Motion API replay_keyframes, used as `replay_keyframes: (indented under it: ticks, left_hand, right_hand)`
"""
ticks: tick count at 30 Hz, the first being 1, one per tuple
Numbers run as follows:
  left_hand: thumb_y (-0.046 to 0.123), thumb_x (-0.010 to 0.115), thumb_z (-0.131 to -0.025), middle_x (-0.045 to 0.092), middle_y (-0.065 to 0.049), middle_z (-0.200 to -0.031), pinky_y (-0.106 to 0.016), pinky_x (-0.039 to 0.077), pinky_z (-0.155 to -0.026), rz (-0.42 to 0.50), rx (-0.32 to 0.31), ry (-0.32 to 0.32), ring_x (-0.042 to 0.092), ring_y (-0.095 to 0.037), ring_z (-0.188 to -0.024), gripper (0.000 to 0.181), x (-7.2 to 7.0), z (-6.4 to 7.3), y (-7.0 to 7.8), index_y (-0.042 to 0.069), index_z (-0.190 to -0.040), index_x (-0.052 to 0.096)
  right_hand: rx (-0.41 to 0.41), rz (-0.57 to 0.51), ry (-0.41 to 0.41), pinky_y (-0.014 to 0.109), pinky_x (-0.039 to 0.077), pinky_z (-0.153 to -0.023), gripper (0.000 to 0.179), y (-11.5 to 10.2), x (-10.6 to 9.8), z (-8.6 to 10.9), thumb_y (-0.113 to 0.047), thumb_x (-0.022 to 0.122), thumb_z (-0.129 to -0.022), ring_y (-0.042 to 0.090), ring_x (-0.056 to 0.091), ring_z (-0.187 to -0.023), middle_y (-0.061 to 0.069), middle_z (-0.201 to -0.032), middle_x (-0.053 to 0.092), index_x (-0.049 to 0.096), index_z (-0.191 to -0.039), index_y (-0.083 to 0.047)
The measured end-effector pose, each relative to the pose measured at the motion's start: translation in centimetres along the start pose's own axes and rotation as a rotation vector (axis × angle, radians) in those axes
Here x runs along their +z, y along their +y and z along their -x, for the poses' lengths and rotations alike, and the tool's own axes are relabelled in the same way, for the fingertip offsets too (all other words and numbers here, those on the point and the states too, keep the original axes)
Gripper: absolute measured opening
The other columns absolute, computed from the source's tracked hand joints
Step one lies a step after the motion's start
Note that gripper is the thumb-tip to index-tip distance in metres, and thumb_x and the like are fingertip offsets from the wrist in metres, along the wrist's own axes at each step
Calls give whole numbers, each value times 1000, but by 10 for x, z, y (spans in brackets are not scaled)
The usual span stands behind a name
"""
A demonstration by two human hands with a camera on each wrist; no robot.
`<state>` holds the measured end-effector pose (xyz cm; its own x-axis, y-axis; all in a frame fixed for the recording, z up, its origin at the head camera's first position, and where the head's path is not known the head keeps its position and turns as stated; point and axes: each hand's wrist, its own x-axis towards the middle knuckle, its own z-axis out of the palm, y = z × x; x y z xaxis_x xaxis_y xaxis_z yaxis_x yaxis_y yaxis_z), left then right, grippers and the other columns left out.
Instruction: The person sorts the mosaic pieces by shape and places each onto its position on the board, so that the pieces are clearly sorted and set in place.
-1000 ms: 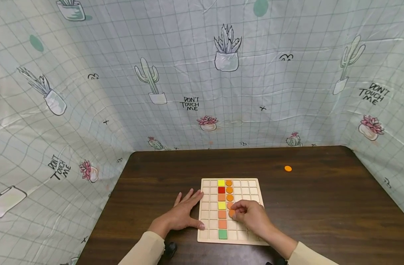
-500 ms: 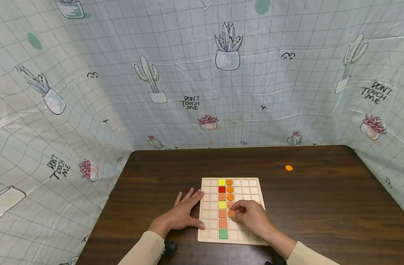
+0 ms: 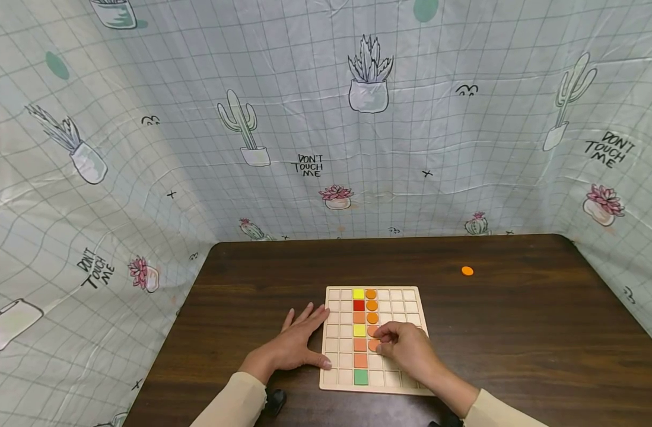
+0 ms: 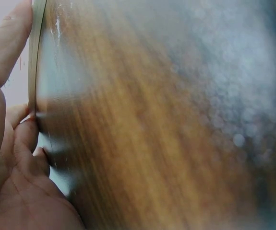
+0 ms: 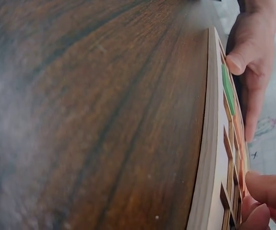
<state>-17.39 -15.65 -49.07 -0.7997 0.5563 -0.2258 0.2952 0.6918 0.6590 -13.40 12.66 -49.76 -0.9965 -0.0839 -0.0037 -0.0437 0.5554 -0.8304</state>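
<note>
A pale wooden grid board [image 3: 336, 378] lies on the table. One of its columns holds square tiles: yellow [image 3: 358, 294], red [image 3: 359, 305], light orange [image 3: 360, 360] and green [image 3: 361, 377]. In the column to their right sit several round orange discs [image 3: 371, 306]. My right hand [image 3: 411, 350] pinches the nearest orange disc [image 3: 374, 345] with thumb and curled fingers, at a cell beside a light orange tile; its right edge is hidden. Spread along the board's left edge, my left hand [image 3: 293, 345] touches the rim with its thumb and fingertips.
A loose orange disc [image 3: 467, 271] lies on the dark wooden table [image 3: 518, 332], beyond the board to the right. A curtain [image 3: 283, 196] printed with cacti hangs behind the table and at both sides. Near the left sleeve is a small black object [image 3: 275, 402].
The disc at my right fingertips has shifted slightly and now looks flatter and lighter in its cell. My left hand stays on the board's edge.
</note>
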Motion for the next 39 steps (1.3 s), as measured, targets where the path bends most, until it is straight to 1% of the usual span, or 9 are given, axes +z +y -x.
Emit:
replay_keyframes:
  ticks: [5,10,15,21,24,30,35,39]
  left_hand:
    - [47,86,-86,17,-4,-178,-63,-10,-129,-10,-6,1,3,-31,-166,110,0,0,1,15,-170,24]
    - [47,87,-85,18,-5,-177,-63,-10,-130,-14,-12,7,3,-32,-166,110,0,0,1,14,-170,24]
    - [47,86,-86,18,-4,-178,-63,-9,-130,-2,-10,0,2,-31,-166,109,-1,0,1,15,-170,24]
    - [49,86,-86,18,-2,-178,-62,-10,-130,-6,-16,-2,2,-30,-166,109,-1,-1,-1,17,-170,24]
    - [49,86,-86,18,-2,-178,-62,-10,-130,-11,-16,-1,2,-30,-166,109,0,-1,0,17,-170,24]
    - [48,86,-86,17,-3,-178,-63,-10,-130,-15,-12,-4,2,-30,-166,109,-1,1,0,16,-170,24]
    - [46,86,-87,17,-5,-178,-64,-9,-129,-6,-4,-4,2,-32,-166,109,-2,1,1,14,-170,24]
    - [45,86,-87,17,-5,-178,-64,-9,-129,-9,-3,-3,2,-32,-166,108,-1,1,0,14,-170,23]
  right_hand:
    - [0,-49,-8,21,49,-65,13,3,-2,-1,-3,85,-84,9,59,-72,-4,-82,73,81,-94,-10]
    - [26,-144,-28,21,47,-55,8,4,-5,-2,-2,79,-90,11,62,-69,1,-85,77,81,-97,-5]
    - [56,-227,-51,21,45,-46,12,6,-9,-2,-2,78,-91,13,63,-71,5,-87,77,79,-103,0]
    - [76,-283,-80,23,51,-46,19,8,-13,-5,0,79,-91,15,58,-63,7,-85,72,76,-110,3]
    - [82,-306,-91,24,53,-46,20,10,-14,-6,1,77,-92,16,58,-60,7,-87,72,75,-112,5]
    - [79,-302,-104,27,56,-48,22,11,-20,-6,-2,78,-93,16,60,-63,8,-90,73,76,-114,3]
    - [55,-243,-92,28,56,-50,22,12,-28,-9,-5,79,-93,15,60,-63,8,-92,71,76,-114,2]
    - [44,-202,-66,29,56,-51,23,14,-39,-16,-6,78,-94,16,59,-62,7,-91,68,76,-116,1]
